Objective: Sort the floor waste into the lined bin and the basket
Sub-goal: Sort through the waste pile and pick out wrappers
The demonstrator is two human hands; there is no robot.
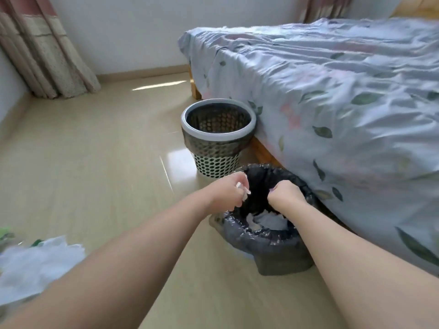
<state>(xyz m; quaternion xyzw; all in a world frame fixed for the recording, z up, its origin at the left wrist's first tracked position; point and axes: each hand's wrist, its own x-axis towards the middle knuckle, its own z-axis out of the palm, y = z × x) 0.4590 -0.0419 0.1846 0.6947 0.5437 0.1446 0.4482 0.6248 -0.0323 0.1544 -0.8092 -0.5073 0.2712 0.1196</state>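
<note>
A bin lined with a black plastic bag (266,236) stands on the floor beside the bed, with crumpled white paper (268,220) lying inside it. Behind it stands a perforated white basket (217,129) with a dark liner. Over the bin's left rim my left hand (229,191) pinches a small scrap of white paper (244,197). My right hand (283,194) hovers over the bin's opening with its fingers curled; nothing shows in it. A pile of white paper and plastic waste (35,262) lies on the floor at the lower left, blurred.
A bed with a leaf-patterned sheet (332,103) fills the right side, its wooden frame (261,150) touching both containers. A curtain (42,55) hangs at the back left. Pale wooden floor (107,150) stretches to the left of the containers.
</note>
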